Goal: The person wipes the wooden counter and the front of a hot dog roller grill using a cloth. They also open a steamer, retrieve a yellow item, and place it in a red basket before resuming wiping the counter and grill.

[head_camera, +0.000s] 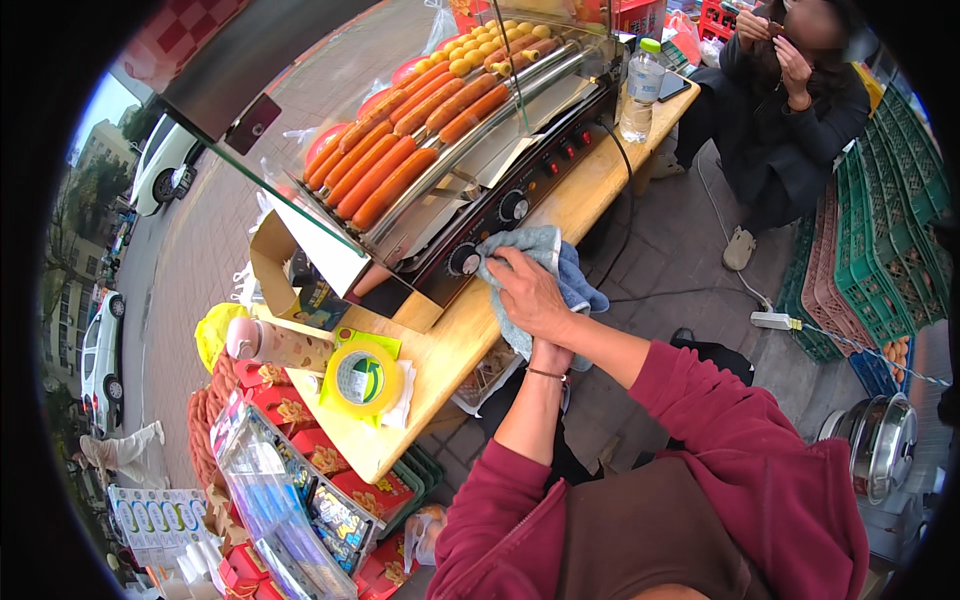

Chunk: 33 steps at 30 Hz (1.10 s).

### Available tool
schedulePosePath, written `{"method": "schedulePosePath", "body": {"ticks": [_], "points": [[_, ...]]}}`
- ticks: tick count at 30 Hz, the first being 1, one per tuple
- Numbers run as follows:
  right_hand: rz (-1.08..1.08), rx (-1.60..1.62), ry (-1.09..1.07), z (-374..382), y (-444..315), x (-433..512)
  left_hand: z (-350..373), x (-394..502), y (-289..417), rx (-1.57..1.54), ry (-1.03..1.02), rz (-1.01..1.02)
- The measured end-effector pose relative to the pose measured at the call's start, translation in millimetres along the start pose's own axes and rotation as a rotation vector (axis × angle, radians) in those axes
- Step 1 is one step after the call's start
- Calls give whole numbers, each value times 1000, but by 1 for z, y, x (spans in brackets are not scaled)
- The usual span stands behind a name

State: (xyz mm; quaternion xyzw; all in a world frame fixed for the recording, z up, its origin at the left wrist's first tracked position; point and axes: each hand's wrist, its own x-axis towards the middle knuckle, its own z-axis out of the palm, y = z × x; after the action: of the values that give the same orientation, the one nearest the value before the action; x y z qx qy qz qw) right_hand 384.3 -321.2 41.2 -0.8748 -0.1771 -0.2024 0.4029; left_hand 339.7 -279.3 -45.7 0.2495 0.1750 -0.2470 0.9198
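A blue-grey cloth [540, 251] is bunched beside the front panel of a hot dog roller grill [517, 169]. My right hand [525, 289] lies over the cloth, fingers toward the left control knob [463, 259]. Beneath my right hand is my left hand [550, 356], mostly hidden, with a bracelet at its wrist; its fingers cannot be made out. Sausages [394, 187] lie in rows on the metal rollers, with small yellow balls [474, 57] at the far end. Red lights glow on the grill's panel.
On the wooden table [442, 360] are yellow tape [364, 379], a tumbler [281, 343] and a water bottle [643, 90]. A power cord [628, 184] hangs off its edge. Another person [780, 142] sits at the upper right, by stacked green crates [874, 240].
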Motion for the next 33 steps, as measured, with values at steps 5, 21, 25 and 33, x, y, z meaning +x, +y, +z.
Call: {"method": "schedulePosePath", "body": {"ticks": [5, 21, 25, 33], "points": [[4, 144, -33, -21, 12, -11, 1, 3, -7, 223, 59, 29], [259, -139, 291, -32, 61, 47, 30, 9, -12, 794, 44, 262], [245, -222, 154, -24, 56, 40, 29, 10, -14, 844, 19, 214], [151, 4, 186, -39, 62, 22, 34, 13, -22, 1024, -30, 157]]}}
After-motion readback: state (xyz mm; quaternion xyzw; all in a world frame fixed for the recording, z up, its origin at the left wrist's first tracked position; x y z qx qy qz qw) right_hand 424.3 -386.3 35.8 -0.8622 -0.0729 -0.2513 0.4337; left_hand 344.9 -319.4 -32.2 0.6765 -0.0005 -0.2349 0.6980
